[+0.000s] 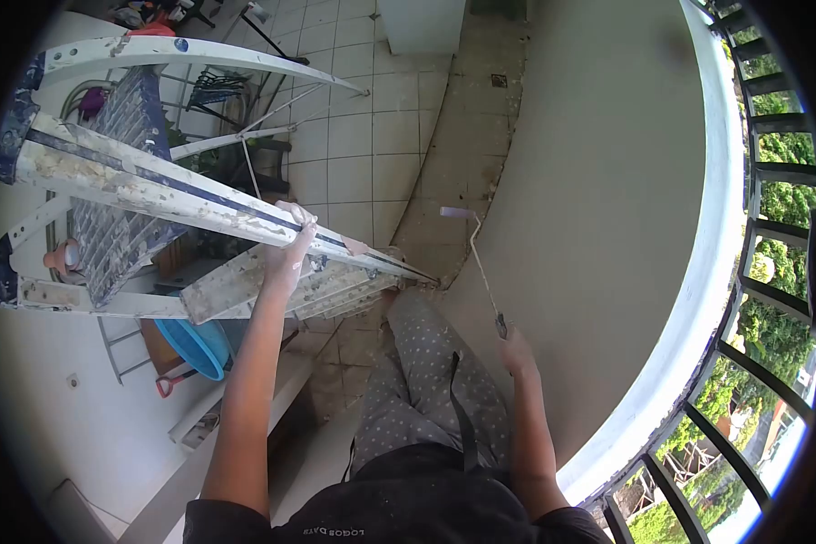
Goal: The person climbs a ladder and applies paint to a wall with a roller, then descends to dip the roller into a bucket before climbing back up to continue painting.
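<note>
My left hand (295, 228), smeared with white, is wrapped round the side rail of a paint-spattered stepladder (154, 186). The ladder slants across the left of the head view, its steps (344, 288) running down toward my legs. In my right hand (515, 352) is the dark handle of a paint roller (479, 249), closed in my fingers. Its thin bent wire frame points away from me and ends in a pale lilac roller sleeve (457, 212). The sleeve overlaps the foot of the grey wall in this view.
A curved grey wall (598, 208) with a white ledge and black railing (784, 172) bounds the right. Tiled floor (349, 168) stretches ahead. At left, below the ladder, are a blue basin (195, 347) and a red-handled tool (165, 386). Dark hangers (218, 88) sit behind the ladder.
</note>
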Available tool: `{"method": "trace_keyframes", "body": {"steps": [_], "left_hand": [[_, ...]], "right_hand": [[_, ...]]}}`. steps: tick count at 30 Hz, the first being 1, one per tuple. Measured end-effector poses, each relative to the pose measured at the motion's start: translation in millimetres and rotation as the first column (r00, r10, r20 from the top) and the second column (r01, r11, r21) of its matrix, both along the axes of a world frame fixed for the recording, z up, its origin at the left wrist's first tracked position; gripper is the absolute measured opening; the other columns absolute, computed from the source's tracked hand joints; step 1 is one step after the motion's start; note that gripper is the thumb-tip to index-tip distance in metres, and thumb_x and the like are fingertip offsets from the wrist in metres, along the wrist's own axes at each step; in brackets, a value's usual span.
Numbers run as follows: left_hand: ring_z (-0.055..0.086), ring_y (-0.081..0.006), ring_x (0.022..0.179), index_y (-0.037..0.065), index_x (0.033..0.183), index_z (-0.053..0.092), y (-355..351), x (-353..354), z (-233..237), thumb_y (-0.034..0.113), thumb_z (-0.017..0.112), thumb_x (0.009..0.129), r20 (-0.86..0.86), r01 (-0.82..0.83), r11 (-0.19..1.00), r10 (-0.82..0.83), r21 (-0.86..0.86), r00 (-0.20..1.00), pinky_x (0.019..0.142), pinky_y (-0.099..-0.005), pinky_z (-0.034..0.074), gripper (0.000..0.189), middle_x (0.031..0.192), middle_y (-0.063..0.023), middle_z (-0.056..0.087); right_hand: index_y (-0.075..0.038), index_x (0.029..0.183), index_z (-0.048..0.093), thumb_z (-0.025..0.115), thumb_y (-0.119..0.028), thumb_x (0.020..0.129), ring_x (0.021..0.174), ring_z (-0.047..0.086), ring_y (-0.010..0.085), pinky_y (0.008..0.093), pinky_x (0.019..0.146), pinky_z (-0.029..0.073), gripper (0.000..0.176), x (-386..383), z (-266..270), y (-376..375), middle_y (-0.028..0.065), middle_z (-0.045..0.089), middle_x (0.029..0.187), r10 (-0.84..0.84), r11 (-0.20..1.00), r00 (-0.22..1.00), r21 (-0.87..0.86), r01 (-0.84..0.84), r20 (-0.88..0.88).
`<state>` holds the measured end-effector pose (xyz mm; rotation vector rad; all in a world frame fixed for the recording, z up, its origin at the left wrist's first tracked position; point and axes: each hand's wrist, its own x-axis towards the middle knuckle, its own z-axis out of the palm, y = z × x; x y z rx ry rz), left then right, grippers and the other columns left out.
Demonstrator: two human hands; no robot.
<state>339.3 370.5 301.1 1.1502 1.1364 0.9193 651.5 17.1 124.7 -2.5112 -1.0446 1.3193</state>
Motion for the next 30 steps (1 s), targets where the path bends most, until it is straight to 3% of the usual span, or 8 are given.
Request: {"method": "trace_keyframes", "body": {"steps": [2, 5, 15, 19, 22, 24, 26, 30], "left_hand": [[0.047, -0.0104, 0.086, 0.01, 0.093, 0.043, -0.7, -2.3, -5.5, -0.008, 0.056, 0.081, 0.02, -0.01, 1.0, 0.011, -0.012, 1.0, 0.084, -0.0268, 0.042, 0.026, 0.089, -0.0019, 0.046], [0.047, -0.0088, 0.085, 0.01, 0.094, 0.044, -2.6, -2.4, -1.6, -0.008, 0.058, 0.082, 0.038, 0.003, 1.0, -0.004, 0.011, 0.999, 0.081, -0.0254, 0.042, 0.025, 0.09, -0.0011, 0.047], [0.045, -0.0069, 0.082, 0.008, 0.094, 0.046, -2.0, -13.9, -20.6, -0.003, 0.06, 0.082, 0.197, 0.086, 0.993, -0.101, 0.083, 0.975, 0.076, -0.0241, 0.042, 0.021, 0.089, 0.0008, 0.045], [0.053, -0.0149, 0.084, 0.006, 0.097, 0.048, -1.9, -22.5, -9.3, 0.003, 0.062, 0.083, 0.019, 0.209, 0.966, -0.215, 0.151, 0.977, 0.078, -0.032, 0.046, 0.02, 0.094, -0.0036, 0.052], [0.06, -0.0246, 0.079, 0.004, 0.089, 0.052, 7.8, -62.2, 16.0, 0.027, 0.065, 0.087, -0.686, 0.588, 0.352, 0.377, 0.728, 0.623, 0.071, -0.0369, 0.048, 0.026, 0.088, -0.0096, 0.058], [0.062, -0.0349, 0.078, 0.003, 0.084, 0.055, 1.2, -123.6, -1.5, 0.043, 0.057, 0.089, -0.906, 0.487, 0.846, -0.011, 0.217, 0.423, 0.07, -0.0441, 0.048, 0.041, 0.085, -0.0163, 0.062], [0.06, -0.0375, 0.073, 0.003, 0.079, 0.054, -10.3, -171.2, 6.7, 0.04, 0.051, 0.092, -0.959, 0.481, 0.847, 0.103, 0.224, 0.265, 0.066, -0.0473, 0.045, 0.039, 0.08, -0.0174, 0.062], [0.055, -0.0366, 0.082, 0.002, 0.08, 0.052, -25.9, -259.8, -1.4, 0.025, 0.049, 0.092, -0.853, 0.413, 0.762, 0.347, 0.498, 0.389, 0.075, -0.0473, 0.041, 0.026, 0.081, -0.0172, 0.058]], "right_hand": [[-0.002, 0.116, 0.052, 0.05, -0.023, 0.084, 0.055, 0.055, 0.0171, 0.0325, 0.045, 0.042, 0.038, -7.4, -17.0, -11.4, 0.0102, 0.058, 0.075, 0.143, 0.989, 0.981, 0.019, -0.147, 0.127], [-0.002, 0.117, 0.049, 0.049, -0.016, 0.084, 0.053, 0.054, 0.0172, 0.033, 0.044, 0.042, 0.037, -20.4, 31.3, 17.0, 0.0105, 0.057, 0.075, -0.298, 0.949, 0.929, -0.17, 0.265, -0.219], [-0.004, 0.113, 0.046, 0.05, -0.007, 0.08, 0.048, 0.048, 0.0138, 0.0306, 0.042, 0.039, 0.033, -56.6, 68.1, 65.2, 0.0062, 0.052, 0.071, -0.338, 0.94, 0.89, -0.059, 0.336, -0.305], [-0.005, 0.111, 0.047, 0.049, -0.005, 0.079, 0.048, 0.046, 0.013, 0.0297, 0.041, 0.038, 0.032, -78.2, 82.8, 64.4, 0.0053, 0.05, 0.071, -0.378, 0.919, 0.856, -0.033, 0.392, -0.352], [-0.006, 0.109, 0.047, 0.049, -0.003, 0.078, 0.048, 0.047, 0.0127, 0.0288, 0.041, 0.038, 0.031, -81.1, 59.1, 49.3, 0.0041, 0.049, 0.07, -0.37, 0.9, 0.818, 0.05, 0.434, -0.44], [-0.006, 0.107, 0.047, 0.051, -0.003, 0.079, 0.047, 0.047, 0.0126, 0.0284, 0.041, 0.038, 0.028, -82.3, 26.2, 45.0, 0.0035, 0.049, 0.069, -0.338, 0.893, 0.822, 0.118, 0.433, -0.459], [-0.006, 0.103, 0.047, 0.053, -0.004, 0.082, 0.047, 0.047, 0.0124, 0.028, 0.041, 0.038, 0.022, -90.2, -2.7, 30.9, 0.0033, 0.049, 0.068, -0.297, 0.905, 0.86, 0.165, 0.392, -0.416], [-0.005, 0.097, 0.047, 0.054, -0.009, 0.089, 0.046, 0.047, 0.0124, 0.0272, 0.04, 0.038, 0.011, -125.8, 50.2, 67.6, 0.0044, 0.051, 0.068, -0.511, 0.808, 0.598, -0.109, 0.579, -0.618]]}}
